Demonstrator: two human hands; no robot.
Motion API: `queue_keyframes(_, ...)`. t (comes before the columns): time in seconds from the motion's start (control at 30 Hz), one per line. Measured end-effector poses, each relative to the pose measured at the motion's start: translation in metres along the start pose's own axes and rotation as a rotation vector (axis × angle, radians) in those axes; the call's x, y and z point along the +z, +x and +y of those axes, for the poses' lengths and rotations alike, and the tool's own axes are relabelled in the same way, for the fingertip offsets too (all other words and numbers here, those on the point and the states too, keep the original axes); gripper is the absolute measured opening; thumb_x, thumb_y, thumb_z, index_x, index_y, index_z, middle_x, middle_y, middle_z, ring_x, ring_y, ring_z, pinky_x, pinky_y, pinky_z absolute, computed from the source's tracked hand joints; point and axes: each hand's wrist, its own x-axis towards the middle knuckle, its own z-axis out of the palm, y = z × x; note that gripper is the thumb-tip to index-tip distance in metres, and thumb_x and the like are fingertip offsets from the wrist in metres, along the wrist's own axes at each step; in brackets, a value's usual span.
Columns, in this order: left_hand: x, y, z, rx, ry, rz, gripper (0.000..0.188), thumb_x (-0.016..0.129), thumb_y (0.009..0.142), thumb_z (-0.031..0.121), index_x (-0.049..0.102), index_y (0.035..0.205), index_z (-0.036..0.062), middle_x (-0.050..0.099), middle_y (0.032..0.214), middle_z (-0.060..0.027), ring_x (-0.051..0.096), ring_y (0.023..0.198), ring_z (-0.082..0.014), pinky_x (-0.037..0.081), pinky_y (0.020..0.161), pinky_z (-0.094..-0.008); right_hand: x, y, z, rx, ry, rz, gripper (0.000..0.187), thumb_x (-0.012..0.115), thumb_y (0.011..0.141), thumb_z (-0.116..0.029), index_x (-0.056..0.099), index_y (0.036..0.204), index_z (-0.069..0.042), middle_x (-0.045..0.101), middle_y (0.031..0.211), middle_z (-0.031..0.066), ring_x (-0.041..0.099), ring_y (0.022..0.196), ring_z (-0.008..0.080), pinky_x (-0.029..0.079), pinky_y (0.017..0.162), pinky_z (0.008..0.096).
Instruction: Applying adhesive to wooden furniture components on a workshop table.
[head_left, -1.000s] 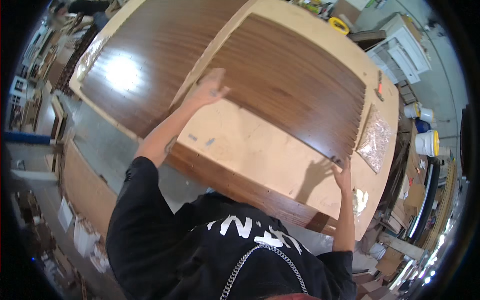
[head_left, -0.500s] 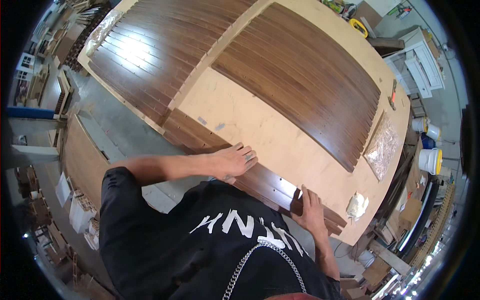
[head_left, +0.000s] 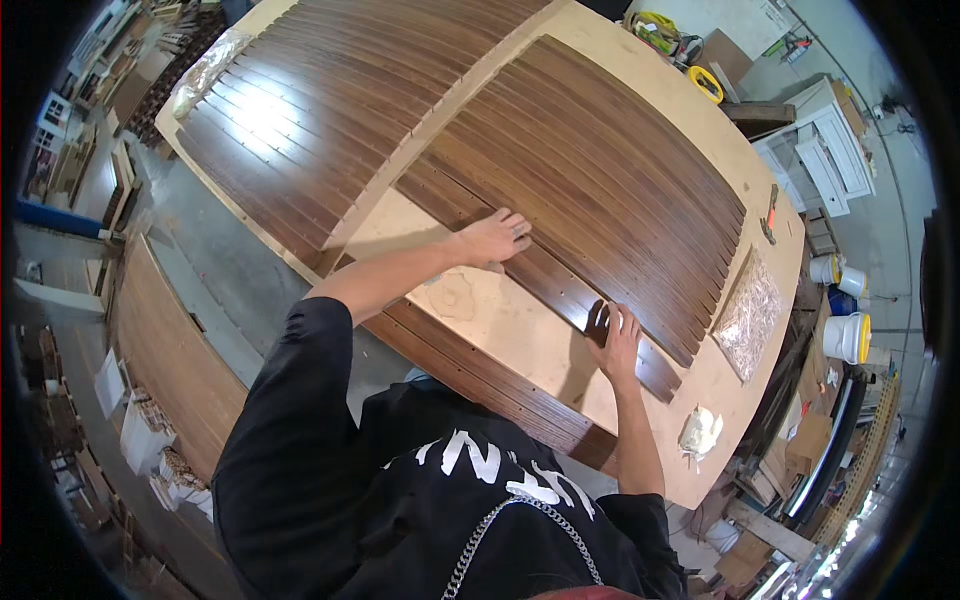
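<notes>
A long dark brown plank lies slantwise on the pale tabletop, just beside the near edge of the right-hand row of planks. The left hand rests on its middle, fingers bent over the top; the right hand lies nearer its right end, fingers stretched across it — whether either hand grips it, I cannot tell.

On the right side of the table sits a clear plastic bag full of small pieces, too small to make out. A second clear bag lies at the table's left end, beside the left-hand row of planks; its contents are unclear. Well apart, right of the table, stand a white bucket with yellow on it and, just farther off, a blue container among smaller white buckets — their insides are hidden.
</notes>
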Motion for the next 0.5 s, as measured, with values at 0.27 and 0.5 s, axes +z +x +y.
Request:
queue_keyframes(0.27,0.002,-0.02,0.007,-0.176,0.095,0.073,0.082,0.066,0.076,0.055,0.045,0.135,0.003,0.044,0.129,-0.0165,0.038,0.122,-0.0324,0.028,0.101,-0.0477,0.004,-0.01,0.002,0.153,-0.121,0.024,0.087,0.08,0.069,-0.028,0.035,0.14,-0.007,0.038,0.136,0.022,0.039,0.125,0.04,0.034,0.102,0.0514)
queue_keyframes(0.5,-0.074,-0.129,0.072,-0.062,-0.324,-0.111,0.097,0.074,0.068,0.052,0.038,0.138,-0.004,0.044,0.132,-0.0218,0.04,0.122,-0.0383,0.032,0.102,-0.049,-0.102,-0.108,-0.055,0.025,0.209,-0.447,0.097,0.082,0.065,-0.037,0.033,0.14,0.0,0.04,0.137,0.0225,0.039,0.127,0.0392,0.034,0.105,0.0477)
